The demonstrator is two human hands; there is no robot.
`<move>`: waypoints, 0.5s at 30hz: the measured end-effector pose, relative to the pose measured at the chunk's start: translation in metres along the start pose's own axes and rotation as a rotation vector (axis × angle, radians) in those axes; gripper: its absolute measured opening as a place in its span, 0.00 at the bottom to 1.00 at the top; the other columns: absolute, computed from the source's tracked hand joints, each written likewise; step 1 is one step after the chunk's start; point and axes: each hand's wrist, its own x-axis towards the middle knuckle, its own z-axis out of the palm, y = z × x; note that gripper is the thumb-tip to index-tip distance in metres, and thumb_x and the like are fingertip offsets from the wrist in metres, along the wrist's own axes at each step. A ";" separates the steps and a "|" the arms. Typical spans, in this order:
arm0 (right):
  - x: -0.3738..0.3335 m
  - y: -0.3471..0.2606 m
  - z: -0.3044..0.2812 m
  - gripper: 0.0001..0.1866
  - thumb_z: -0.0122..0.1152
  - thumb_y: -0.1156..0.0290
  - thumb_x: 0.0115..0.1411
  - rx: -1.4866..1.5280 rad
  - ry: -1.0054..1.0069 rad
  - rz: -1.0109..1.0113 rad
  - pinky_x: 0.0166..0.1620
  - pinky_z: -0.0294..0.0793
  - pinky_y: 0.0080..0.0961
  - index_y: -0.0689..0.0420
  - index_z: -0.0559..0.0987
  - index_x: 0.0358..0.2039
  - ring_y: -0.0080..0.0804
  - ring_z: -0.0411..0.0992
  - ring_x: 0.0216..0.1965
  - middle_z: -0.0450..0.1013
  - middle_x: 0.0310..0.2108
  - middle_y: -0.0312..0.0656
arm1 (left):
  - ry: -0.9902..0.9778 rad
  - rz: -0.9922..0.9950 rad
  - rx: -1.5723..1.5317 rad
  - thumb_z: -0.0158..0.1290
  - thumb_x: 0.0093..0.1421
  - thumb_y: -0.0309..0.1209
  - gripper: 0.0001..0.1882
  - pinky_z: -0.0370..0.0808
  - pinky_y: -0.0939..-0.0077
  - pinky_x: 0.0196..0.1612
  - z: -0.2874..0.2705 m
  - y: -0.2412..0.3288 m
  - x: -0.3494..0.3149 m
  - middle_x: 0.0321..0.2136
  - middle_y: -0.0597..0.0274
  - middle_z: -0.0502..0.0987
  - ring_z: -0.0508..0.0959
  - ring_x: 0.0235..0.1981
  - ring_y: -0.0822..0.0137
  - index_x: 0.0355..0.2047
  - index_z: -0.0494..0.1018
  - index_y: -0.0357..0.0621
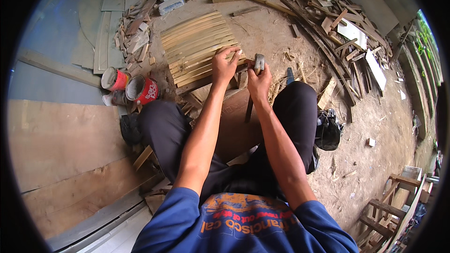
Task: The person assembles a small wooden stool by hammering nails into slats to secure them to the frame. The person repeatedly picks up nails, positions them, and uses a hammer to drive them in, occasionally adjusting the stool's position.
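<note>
Blue shirt fabric [243,227] fills the lower edge of the head view, with 2 bare forearms rising from it over dark trousers [161,129] on bent knees. Left hand [225,65]: fingers spread and pressed flat on the near end of a panel of pale wooden slats [199,47], so it grasps nothing and only bears down on the wood. Slat panel: roughly 12 narrow, light yellow strips laid side by side, running from upper right to lower left, resting on sandy ground just ahead of the knees; its surface looks bare and unpainted. Right hand [258,82]: clenched around the handle of a hammer [258,62], whose dull grey metal head stands just above the fist, beside the panel's right corner and close to the left fingertips. A dark stick-like piece [248,108] hangs below the right fist; whether it is the hammer handle cannot be told. Reddish-brown board [236,122]: lies between the knees, under the wrists. 2 red tins [136,85]: tipped on their sides at the left, open mouths toward the camera, near the left knee. Scrap offcuts [342,23]: heaped in a band across the upper right. Black bag [328,131]: rests on the ground beside the right knee. Plywood sheets [61,145]: cover the left foreground.
</note>
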 end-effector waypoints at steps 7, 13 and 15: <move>0.001 0.005 0.001 0.08 0.62 0.75 0.58 0.051 0.029 -0.046 0.36 0.71 0.25 0.62 0.77 0.38 0.23 0.71 0.30 0.75 0.29 0.39 | -0.005 0.011 0.000 0.61 0.56 0.27 0.06 0.75 0.68 0.43 0.001 -0.001 -0.001 0.33 0.55 0.82 0.81 0.38 0.57 0.33 0.80 0.38; 0.001 0.000 -0.001 0.08 0.61 0.77 0.57 0.078 0.007 0.003 0.37 0.71 0.24 0.62 0.77 0.38 0.22 0.71 0.31 0.75 0.30 0.38 | -0.017 0.008 0.016 0.61 0.56 0.27 0.06 0.75 0.68 0.44 0.000 0.003 -0.002 0.34 0.55 0.82 0.81 0.39 0.58 0.33 0.80 0.38; 0.002 0.002 -0.003 0.11 0.59 0.81 0.59 0.056 -0.022 0.023 0.41 0.72 0.22 0.64 0.75 0.42 0.23 0.74 0.37 0.77 0.35 0.39 | -0.011 0.007 0.018 0.61 0.56 0.27 0.06 0.75 0.68 0.44 0.000 0.003 -0.002 0.34 0.55 0.82 0.81 0.39 0.57 0.33 0.80 0.37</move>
